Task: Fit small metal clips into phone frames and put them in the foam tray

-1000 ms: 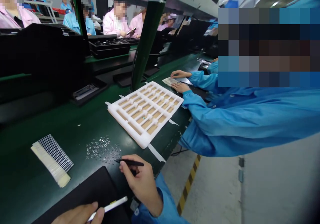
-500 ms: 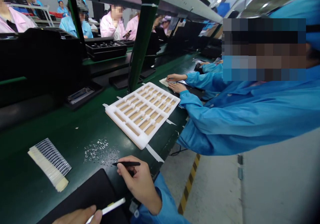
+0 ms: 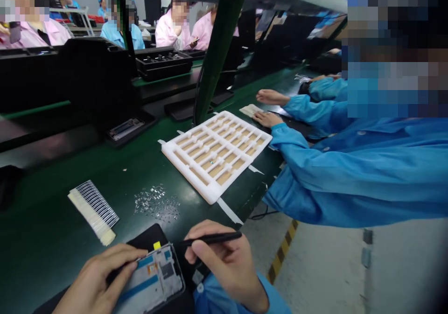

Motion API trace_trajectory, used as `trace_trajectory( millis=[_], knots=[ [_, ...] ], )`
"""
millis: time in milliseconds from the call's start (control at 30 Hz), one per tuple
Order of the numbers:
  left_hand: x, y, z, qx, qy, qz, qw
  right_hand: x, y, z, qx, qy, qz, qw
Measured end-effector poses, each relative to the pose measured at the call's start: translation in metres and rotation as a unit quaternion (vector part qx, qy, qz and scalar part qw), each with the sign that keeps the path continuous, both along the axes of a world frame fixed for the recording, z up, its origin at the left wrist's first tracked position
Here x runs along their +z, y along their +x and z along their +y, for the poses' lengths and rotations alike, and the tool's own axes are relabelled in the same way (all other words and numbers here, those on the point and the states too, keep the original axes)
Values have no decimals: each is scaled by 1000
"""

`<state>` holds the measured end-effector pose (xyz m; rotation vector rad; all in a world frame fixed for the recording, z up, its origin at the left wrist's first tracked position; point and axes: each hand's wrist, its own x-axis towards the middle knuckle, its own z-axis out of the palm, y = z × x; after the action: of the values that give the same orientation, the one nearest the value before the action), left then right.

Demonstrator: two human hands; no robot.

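Left hand point(image 3: 94, 281) curled around the near edge of a phone housing point(image 3: 154, 276), fingers over its rim, has hold of it; housing sits low in head view, on a black pad point(image 3: 143, 234), tilted slightly, blue film and small labels on its face, a yellow tag point(image 3: 157, 245) just past its top corner. Right hand point(image 3: 224, 267) half closed, thumb and fingers pinching black tweezers point(image 3: 213, 239), tips pointing left, just beside the housing's top right corner; contact can't be told from here. Beyond the hands on the green bench point(image 3: 147, 164): a scatter of small metal parts point(image 3: 156, 203), a strip of barcode labels point(image 3: 94, 206) to their left, and a white foam tray point(image 3: 206, 183) with tan-lined slots, one tiny green speck point(image 3: 211, 162) in a slot. Right side, a co-worker's blue sleeve point(image 3: 350, 174), and that co-worker's hands point(image 3: 268, 118) rest by a paper slip point(image 3: 250, 110), apart from the person's own. Far back, a black parts tray point(image 3: 163, 64) on a shelf, more workers in pink and blue behind, faces blurred.
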<state>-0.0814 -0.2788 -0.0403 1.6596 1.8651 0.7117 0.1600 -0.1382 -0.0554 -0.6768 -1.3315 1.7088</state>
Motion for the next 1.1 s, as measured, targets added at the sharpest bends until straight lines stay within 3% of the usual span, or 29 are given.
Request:
trace_trajectory(
  millis=[133, 233, 500, 1100],
  knots=[
    [-1, 3, 13, 1, -46, -57, 997, 5, -8, -14, 93, 2, -48, 994],
    [-4, 7, 11, 11, -51, -59, 997, -2, -19, -19, 118, 23, -85, 989],
    [-3, 10, 8, 16, -62, -58, 996, -13, -31, -25, 96, 56, -154, 982],
    [-13, 16, 11, 49, -30, -43, 997, -17, -32, -25, 93, 38, -144, 984]
  ],
)
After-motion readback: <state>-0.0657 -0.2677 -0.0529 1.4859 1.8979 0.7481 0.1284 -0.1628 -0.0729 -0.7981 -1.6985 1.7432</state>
